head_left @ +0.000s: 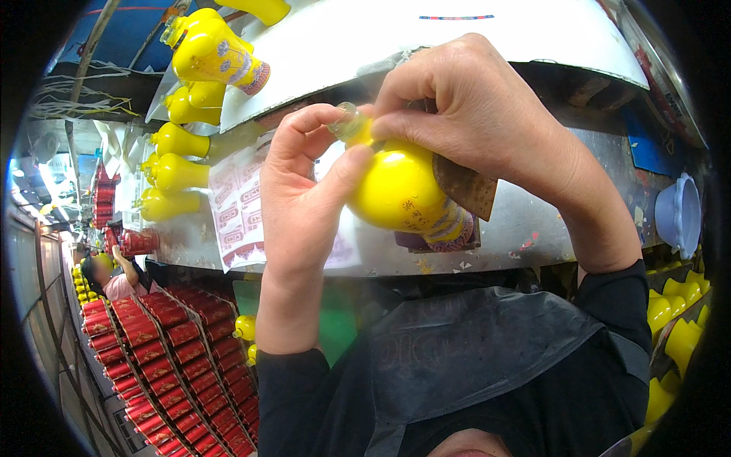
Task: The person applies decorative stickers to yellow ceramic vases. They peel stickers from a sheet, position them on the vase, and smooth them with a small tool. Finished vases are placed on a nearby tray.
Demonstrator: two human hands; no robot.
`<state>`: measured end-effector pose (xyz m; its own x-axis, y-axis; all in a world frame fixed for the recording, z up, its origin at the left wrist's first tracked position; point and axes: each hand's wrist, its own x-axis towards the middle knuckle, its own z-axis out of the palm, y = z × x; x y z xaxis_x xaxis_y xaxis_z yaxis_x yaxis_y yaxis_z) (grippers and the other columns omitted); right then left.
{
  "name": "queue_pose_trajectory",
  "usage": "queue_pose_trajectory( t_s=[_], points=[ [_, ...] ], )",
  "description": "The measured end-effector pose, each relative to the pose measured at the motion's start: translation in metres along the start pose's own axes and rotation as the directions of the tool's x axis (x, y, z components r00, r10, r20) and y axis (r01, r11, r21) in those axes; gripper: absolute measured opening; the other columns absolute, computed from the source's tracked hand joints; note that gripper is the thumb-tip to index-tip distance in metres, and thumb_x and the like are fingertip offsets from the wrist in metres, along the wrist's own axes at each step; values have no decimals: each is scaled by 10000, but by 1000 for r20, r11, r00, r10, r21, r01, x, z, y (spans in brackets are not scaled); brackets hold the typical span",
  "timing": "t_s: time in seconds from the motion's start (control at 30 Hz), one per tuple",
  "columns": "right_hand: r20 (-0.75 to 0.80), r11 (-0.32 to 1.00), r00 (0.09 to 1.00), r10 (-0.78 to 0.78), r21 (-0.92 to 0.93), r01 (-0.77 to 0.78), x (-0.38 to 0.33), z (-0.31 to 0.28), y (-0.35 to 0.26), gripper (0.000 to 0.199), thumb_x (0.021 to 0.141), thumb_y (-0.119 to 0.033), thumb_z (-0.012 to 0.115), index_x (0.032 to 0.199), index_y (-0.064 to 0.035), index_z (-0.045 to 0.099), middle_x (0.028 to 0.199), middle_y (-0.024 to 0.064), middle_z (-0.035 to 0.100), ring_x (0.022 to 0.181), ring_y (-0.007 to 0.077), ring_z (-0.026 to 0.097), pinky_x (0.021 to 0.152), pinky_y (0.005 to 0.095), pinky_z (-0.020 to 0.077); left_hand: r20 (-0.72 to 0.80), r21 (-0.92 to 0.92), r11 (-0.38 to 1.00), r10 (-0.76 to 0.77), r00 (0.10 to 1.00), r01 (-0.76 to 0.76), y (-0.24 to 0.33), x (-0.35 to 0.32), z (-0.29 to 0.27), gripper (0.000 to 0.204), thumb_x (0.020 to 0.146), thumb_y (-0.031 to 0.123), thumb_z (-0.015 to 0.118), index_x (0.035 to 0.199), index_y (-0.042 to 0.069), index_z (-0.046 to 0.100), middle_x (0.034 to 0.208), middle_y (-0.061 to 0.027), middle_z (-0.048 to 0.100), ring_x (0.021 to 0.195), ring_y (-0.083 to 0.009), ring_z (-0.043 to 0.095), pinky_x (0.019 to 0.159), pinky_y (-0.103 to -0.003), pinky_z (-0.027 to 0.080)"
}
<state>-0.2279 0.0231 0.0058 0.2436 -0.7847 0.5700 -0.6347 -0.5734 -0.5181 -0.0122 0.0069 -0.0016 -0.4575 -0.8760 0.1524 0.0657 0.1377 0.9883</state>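
Note:
A glossy yellow bottle (392, 186) with a clear glass neck lies tilted in front of me, its patterned base toward the lower right. My left hand (301, 183) is closed around the neck, with fingers and thumb on either side of it. My right hand (468, 107) is closed above the bottle's shoulder, thumb and forefinger pinched against the surface by the neck. From under its curled fingers juts a brown flat scraper-like piece (470, 190). The bottle's lower end lies over a dark block (411, 242). Sheets of printed purple-red decals (237, 202) lie left of my left hand.
Several yellow bottles (179, 174) stand along the left, with another patterned one (217, 53) on the white board (335, 38). Red cylinders (175, 358) are stacked lower left, near another person (122, 274). A pale basin (678, 215) and more yellow bottles (681, 293) are at the right.

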Motion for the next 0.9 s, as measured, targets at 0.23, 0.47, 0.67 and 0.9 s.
queue_pose_trajectory(
  t_s=[0.23, 0.47, 0.67, 0.9],
  points=[
    [9, 1000, 1000, 13, 10, -13, -1, 0, 1, 122, 874, -137, 801, 892, -17, 793, 766, 107, 741, 673, 172, 715, 644, 274, 576, -8, -7, 1000, -15, 1000, 15, 1, 0, 1, 325, 919, 8, 719, 1216, 41, 591, 1255, -137, 695, 1215, -188, 620, 1054, -338, 481],
    [-2, 1000, 1000, 23, 10, -23, -1, 2, 1, 115, 871, -135, 803, 888, -21, 794, 761, 103, 742, 671, 166, 718, 638, 273, 578, -15, 3, 1000, -10, 1000, 10, 3, 0, 2, 327, 913, 9, 727, 1208, 43, 592, 1237, -137, 703, 1208, -188, 627, 1045, -336, 488],
    [-1, 999, 999, 33, 20, -33, -1, 3, -1, 101, 870, -118, 796, 889, -18, 792, 765, 99, 742, 670, 175, 717, 640, 281, 578, -45, 13, 1000, -7, 999, 7, 4, 0, 4, 320, 898, -7, 728, 1184, 32, 591, 1204, -125, 710, 1159, -167, 640, 1035, -322, 488],
    [89, 981, 989, 120, 145, -132, -1, -1, 1, 152, 896, -138, 767, 924, 11, 781, 804, 97, 740, 722, 177, 713, 701, 290, 579, -159, 79, 997, 26, 987, -13, -1, -1, 13, 320, 855, -56, 722, 1130, 27, 581, 1124, -95, 707, 1078, -141, 645, 1019, -312, 490]
  ],
)
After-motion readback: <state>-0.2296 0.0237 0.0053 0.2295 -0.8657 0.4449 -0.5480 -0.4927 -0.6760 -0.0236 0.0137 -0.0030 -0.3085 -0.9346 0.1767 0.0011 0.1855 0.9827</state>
